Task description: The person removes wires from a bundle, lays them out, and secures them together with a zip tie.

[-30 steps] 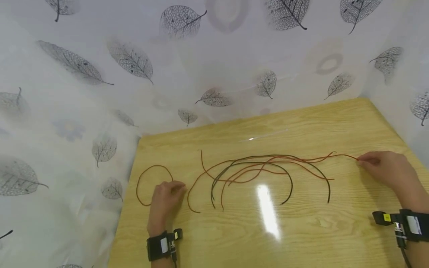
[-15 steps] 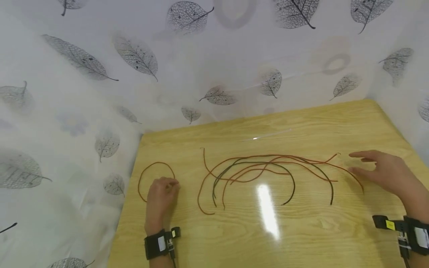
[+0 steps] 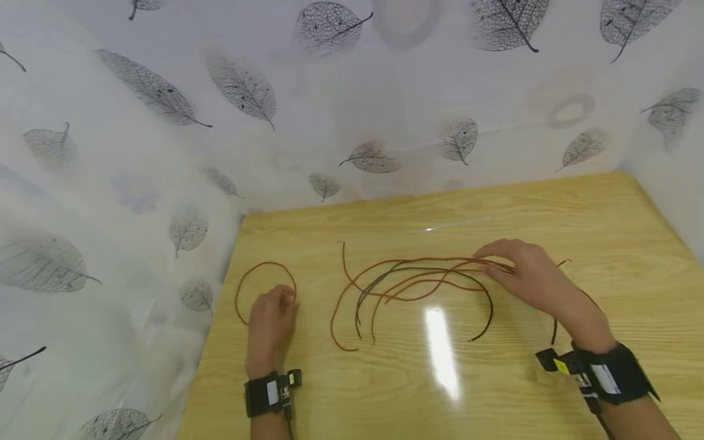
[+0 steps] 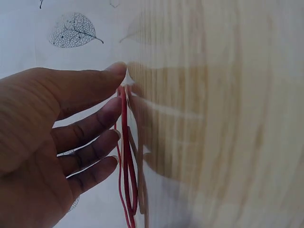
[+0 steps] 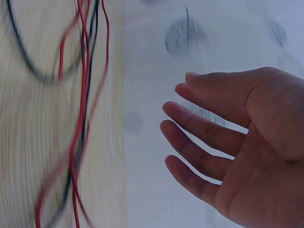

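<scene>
Thin red wires (image 3: 418, 297) and dark wires (image 3: 491, 305) lie crossed in a loose bundle on the wooden table. My right hand (image 3: 530, 275) hovers over the bundle's right part, thumb and forefinger parted on either side of it in the head view. In the right wrist view its fingers (image 5: 190, 142) are spread and slightly bent, and the wires run apart from them. At the left, a red wire loop (image 3: 258, 264) lies by itself. My left hand (image 3: 271, 315) is loosely curled beside it, fingertips (image 4: 114, 107) right at its edge; its near side is hidden.
A wood-grain table (image 3: 385, 391) carries the wires, with a bright light reflection in its middle. Leaf-patterned white sheeting (image 3: 275, 165) rises behind and at both sides. Each wrist bears a black strap (image 3: 618, 373) with a small camera and cable.
My right hand let go of a red wire's end at the right, opened, and moved left over the bundle. The left hand shifted slightly left toward the loop, which stayed in place.
</scene>
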`<state>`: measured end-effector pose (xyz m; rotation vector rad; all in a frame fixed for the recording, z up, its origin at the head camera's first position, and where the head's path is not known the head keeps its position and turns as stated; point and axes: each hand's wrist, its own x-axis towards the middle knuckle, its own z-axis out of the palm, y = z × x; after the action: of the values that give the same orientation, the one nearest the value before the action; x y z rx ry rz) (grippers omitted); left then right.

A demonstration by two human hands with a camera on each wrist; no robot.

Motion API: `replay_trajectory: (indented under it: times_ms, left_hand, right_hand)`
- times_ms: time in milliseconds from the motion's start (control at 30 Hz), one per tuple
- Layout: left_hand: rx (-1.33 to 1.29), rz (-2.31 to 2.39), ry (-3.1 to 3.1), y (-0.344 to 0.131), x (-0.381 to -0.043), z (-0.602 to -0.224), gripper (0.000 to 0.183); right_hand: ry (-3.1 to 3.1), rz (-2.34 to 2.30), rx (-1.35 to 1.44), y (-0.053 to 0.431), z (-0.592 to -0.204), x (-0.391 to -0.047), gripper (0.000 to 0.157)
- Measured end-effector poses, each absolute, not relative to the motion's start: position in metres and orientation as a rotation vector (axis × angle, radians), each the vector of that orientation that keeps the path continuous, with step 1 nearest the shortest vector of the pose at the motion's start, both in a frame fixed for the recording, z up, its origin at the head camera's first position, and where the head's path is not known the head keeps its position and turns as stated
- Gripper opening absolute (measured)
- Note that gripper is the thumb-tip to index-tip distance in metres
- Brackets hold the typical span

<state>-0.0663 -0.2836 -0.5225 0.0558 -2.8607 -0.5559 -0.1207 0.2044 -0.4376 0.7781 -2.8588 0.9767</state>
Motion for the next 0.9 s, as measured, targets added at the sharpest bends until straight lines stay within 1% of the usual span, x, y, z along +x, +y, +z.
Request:
replay_trajectory:
  times_ms: [167,333,533,700,833,900]
  left_hand:
    - [0.038,-0.555,-2.844,-0.279,-0.070,-0.520,0.023]
    - [0.015,-0.641,-2.875,-0.274,-0.071,-0.514,0.029]
    - [-0.055,-0.725,-2.893,-0.266,-0.073,-0.506,0.018]
    - [-0.134,-0.757,-2.847,-0.256,-0.074,-0.501,0.017]
    - [-0.199,-0.753,-2.818,-0.254,-0.073,-0.498,0.018]
    - [-0.220,-0.752,-2.807,-0.254,-0.073,-0.497,0.019]
  right_hand:
    - [-2.900,1.051,0.955,0.140,-0.443,-0.123,0.022]
    - [-2.832,1.023,1.195,0.076,-0.448,-0.120,0.021]
    - [-2.825,1.189,1.465,0.011,-0.460,-0.109,0.020]
    - [-2.865,1.229,1.531,-0.022,-0.471,-0.105,0.024]
    - [-2.901,1.192,1.535,-0.041,-0.472,-0.106,0.019]
    - [-2.935,1.258,1.496,-0.051,-0.473,-0.107,0.020]
